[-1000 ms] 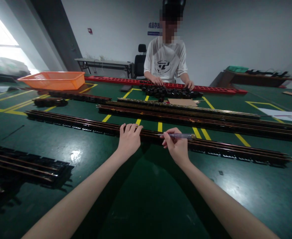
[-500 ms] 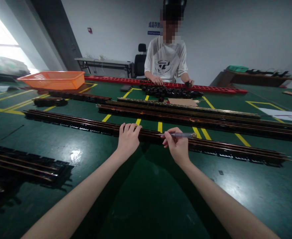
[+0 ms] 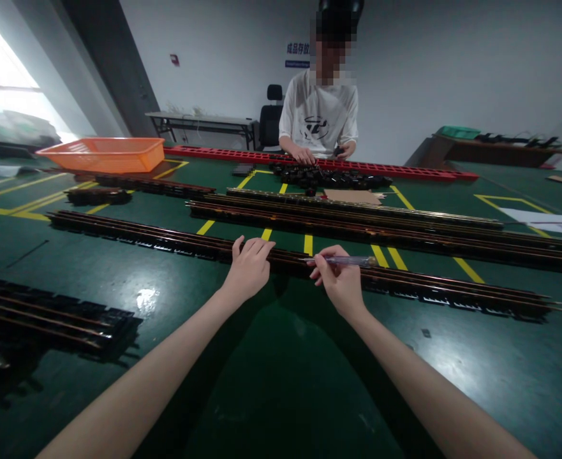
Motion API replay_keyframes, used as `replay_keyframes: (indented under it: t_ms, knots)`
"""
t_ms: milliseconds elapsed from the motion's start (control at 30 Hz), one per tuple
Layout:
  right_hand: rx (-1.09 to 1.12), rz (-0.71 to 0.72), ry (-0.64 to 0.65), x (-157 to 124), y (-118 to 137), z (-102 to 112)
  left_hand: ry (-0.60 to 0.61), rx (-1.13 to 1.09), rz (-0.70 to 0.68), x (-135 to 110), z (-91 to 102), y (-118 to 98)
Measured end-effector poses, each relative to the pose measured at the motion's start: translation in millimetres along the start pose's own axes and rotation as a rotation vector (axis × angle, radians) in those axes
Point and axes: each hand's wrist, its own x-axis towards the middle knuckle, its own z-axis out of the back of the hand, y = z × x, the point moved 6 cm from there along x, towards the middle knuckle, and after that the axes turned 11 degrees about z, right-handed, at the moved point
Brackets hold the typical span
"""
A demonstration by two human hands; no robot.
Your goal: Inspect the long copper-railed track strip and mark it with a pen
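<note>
The left hand (image 3: 248, 271) lay back upward, fingers bent and slightly spread over the strip (image 3: 290, 260); whether they gripped it could not be told. Right of those fingers, the right hand (image 3: 340, 280) pinched the tool (image 3: 350, 261) between thumb and curled fingers, nearly level.

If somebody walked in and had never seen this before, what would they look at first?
Probably the bright orange basket on the far left of the green table. Then two bare hands in the middle: the left hand on a long dark strip, the right hand holding a pen-like tool. Across the table, a person in a white shirt stands out too.
</note>
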Motion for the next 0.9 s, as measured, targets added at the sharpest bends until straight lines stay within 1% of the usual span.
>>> replay_keyframes:
  t_ms: [100, 333, 900]
  knots:
    - [-0.016, 0.025, 0.006, 0.0, 2.4, -1.5, 0.024, -0.016, -0.034, 0.4, 0.8, -3.6]
    - [-0.04, 0.057, -0.002, 0.1, 4.0, -2.0, 0.007, 0.034, -0.052, 2.3, 1.1, -6.2]
    - [-0.004, 0.012, -0.009, -0.6, 1.3, -1.5, -0.054, 0.135, -0.033, 3.2, 2.6, -9.8]
